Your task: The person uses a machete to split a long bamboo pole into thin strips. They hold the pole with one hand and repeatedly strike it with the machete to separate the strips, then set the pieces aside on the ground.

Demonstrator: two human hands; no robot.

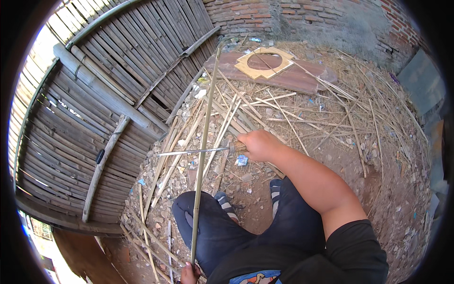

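Note:
My left hand (190, 274), low at the bottom edge, is closed around the lower end of a long bamboo strip (199, 182). The strip rises steeply past my left leg toward the far fence corner. Out in front, my right hand (259, 146) is closed on the handle of a long-bladed knife (179, 152); the fingers hide most of the handle. Its thin blade points left and crosses the strip about halfway up. Whether blade and strip touch, I cannot tell.
Several split bamboo strips (189, 130) litter the stony ground around my striped-sandalled feet. Farther off, a yellowish board with a round hole (248, 71) lies on a reddish-brown panel (302, 81). A bamboo fence (80, 128) stands left, a brick wall (321, 23) behind.

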